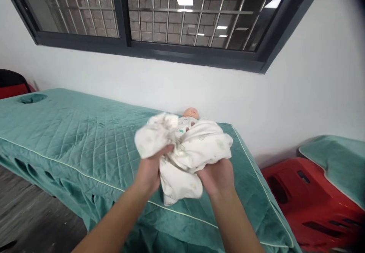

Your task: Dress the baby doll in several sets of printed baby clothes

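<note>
Black and red, a chair (13, 89) edges the left; beside it, a green quilted massage bed (94, 131) with a face hole (32, 98) lines the white wall (99, 76) below a barred window (154, 51). The left hand (149, 171) has its grip closed on white printed cloth (205, 146), held above the bed before a baby doll (191, 113); the right hand (219, 175) grasps its underside, fingers hidden. Rightmost, a red plastic chair (299, 192).

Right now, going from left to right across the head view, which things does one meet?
Black-and-red object, oval hole in the green bed cover, left hand, doll's head, right hand, red plastic object.
</note>
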A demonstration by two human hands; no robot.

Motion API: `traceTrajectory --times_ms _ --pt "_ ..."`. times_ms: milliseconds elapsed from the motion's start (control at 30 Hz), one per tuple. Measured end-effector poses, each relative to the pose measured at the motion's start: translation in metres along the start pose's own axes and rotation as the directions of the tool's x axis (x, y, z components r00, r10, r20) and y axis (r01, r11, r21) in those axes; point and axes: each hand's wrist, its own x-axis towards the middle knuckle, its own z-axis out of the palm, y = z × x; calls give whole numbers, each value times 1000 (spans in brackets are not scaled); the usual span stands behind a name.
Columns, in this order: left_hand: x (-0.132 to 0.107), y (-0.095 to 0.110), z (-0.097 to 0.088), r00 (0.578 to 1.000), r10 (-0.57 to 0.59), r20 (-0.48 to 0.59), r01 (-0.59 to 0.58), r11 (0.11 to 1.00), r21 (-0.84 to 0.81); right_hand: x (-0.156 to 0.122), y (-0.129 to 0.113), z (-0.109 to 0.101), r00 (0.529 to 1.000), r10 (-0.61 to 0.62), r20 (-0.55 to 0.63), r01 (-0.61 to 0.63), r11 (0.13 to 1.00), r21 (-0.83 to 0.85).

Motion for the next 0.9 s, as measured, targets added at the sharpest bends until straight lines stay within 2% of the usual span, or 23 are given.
traceTrajectory --times_ms 100,167,267,333,400,500,533,600,667,700,733,800,867,900 --pt "-24 -30 3 996 -63 70 58 996 65 6 -12 0 1000 -5 25 2 995 101" --pt "-36 -39 6 974 -178 144 179 984 4 6 -10 -3 999 -31 12 29 988 152" --pt "-42 -35 10 928 -329 175 344 937 -65 -1 5 -19 999 45 -13 -43 986 160" --pt "-36 -24 9 939 -325 114 333 941 -57 -9 16 -35 995 82 -55 -76 993 94" --pt "-24 -14 5 966 -256 19 257 966 -10 -18 22 -50 994 47 -96 -47 999 3" --pt "-1 -13 -4 996 -52 -73 65 978 199 -31 16 -64 992 -33 -121 13 987 -160" --pt "5 -17 -5 998 34 -53 -17 955 295 -35 12 -65 995 -37 -96 17 979 -203" --pt "14 -30 -3 982 169 86 -189 861 472 -40 8 -62 1000 -10 8 12 971 -238" --pt "14 -44 7 944 223 244 -328 731 598 -42 13 -57 993 45 113 -14 967 -255" --pt "11 -50 13 924 227 307 -377 664 645 -43 19 -55 991 67 118 -32 960 -279" --pt "6 -55 19 904 228 361 -423 600 679 -42 27 -55 995 72 75 -45 950 -309" --pt "-6 -57 28 848 222 482 -523 508 685 -40 41 -61 994 18 -106 -58 920 -386" --pt "-17 -51 31 762 183 622 -617 499 609 -37 47 -76 953 -110 -284 -38 883 -469" --pt "-21 -48 29 716 164 679 -647 521 556 -36 43 -86 929 -177 -325 -18 855 -518"
